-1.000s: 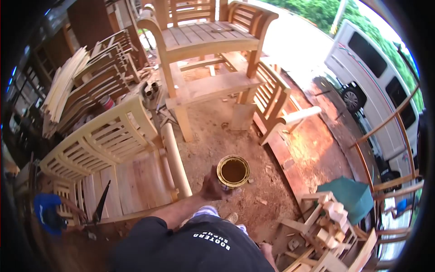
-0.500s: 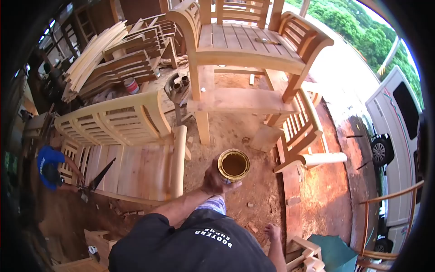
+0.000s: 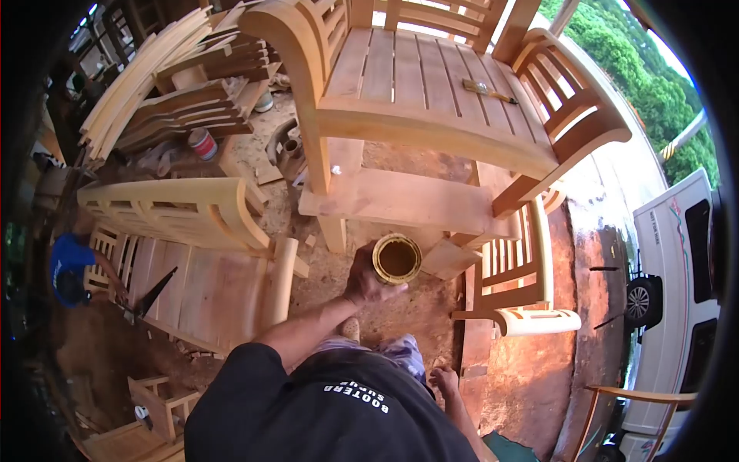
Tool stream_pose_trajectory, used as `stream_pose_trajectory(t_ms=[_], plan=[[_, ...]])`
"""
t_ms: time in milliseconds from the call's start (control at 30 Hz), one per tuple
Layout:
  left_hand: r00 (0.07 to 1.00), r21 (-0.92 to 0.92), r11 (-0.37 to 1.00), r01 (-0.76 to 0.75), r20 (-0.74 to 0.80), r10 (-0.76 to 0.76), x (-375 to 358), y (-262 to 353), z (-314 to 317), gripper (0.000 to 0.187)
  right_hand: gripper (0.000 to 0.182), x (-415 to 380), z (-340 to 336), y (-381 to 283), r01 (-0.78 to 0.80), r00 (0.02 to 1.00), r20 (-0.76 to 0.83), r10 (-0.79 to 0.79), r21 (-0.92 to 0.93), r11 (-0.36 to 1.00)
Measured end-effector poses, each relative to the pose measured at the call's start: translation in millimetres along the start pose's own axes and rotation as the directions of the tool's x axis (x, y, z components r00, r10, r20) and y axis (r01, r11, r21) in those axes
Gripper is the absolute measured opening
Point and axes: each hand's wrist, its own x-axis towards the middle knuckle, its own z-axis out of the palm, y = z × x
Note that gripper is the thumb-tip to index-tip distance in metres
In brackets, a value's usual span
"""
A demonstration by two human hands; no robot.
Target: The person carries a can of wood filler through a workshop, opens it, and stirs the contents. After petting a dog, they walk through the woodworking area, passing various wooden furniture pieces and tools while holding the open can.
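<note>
My left hand [image 3: 368, 279] is wrapped round an uncovered can [image 3: 396, 259] with a yellowish, stained rim and brown liquid inside. The can is held upright in front of my body. My right hand [image 3: 444, 379] hangs low by my side with its fingers loosely bent, and nothing shows in it. Ahead, a wooden bench [image 3: 435, 123] with a slatted seat stands raised on a broad plank [image 3: 408, 196]. On its seat lies a paintbrush [image 3: 490, 91], well apart from both hands.
Another wooden bench [image 3: 204, 289] stands to the left, with a person in a blue shirt [image 3: 68, 266] beyond it. A slatted chair frame [image 3: 512, 281] lies at right. Stacked wooden parts [image 3: 177, 115] and a red-and-white can [image 3: 202, 144] are behind. A white van [image 3: 677, 254] is parked outside.
I have moved closer to the raised bench, which now looks larger. My left hand still carries the can, and my right hand has swung slightly forward.
</note>
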Motion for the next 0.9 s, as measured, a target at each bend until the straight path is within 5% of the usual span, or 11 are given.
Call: stream_pose_trajectory(t_ms=[100, 233, 400, 567, 733, 900], plan=[[0.996, -0.100, 0.991, 0.089, 0.025, -0.087, 38.4, -34.6, 18.9, 0.079, 0.026, 23.3, -11.5, -48.5, 0.007, 1.000, 0.024, -0.006, -0.052, 0.999], [0.988, 0.012, 0.996, 0.092, -0.126, -0.090, 72.3, -88.7, 52.9, 0.079, 0.028, 89.2, -38.4, -76.3, 0.044, 0.996, 0.078, -0.036, -0.113, 0.993], [0.988, 0.050, 0.988, 0.143, -0.071, -0.139, 121.4, -122.6, 73.3, 0.087, 0.027, 142.0, -73.7, -155.7, 0.157, 0.986, 0.091, -0.138, -0.258, 0.953], [0.957, 0.110, 0.958, 0.265, -0.148, -0.248, 149.6, -157.4, 91.0, 0.097, 0.033, 167.5, -100.9, -256.1, 0.149, 0.977, 0.206, -0.062, -0.439, 0.886], [0.934, 0.049, 0.958, 0.281, -0.243, -0.262, 164.3, -188.8, 105.2, 0.086, 0.038, 204.8, -113.0, -292.5, 0.157, 0.970, 0.233, -0.070, -0.383, 0.910], [0.917, 0.065, 0.938, 0.340, -0.246, -0.315, 151.4, -217.9, 113.0, 0.096, 0.041, 238.3, -103.6, -305.7, 0.168, 0.939, 0.342, -0.026, -0.392, 0.904]])
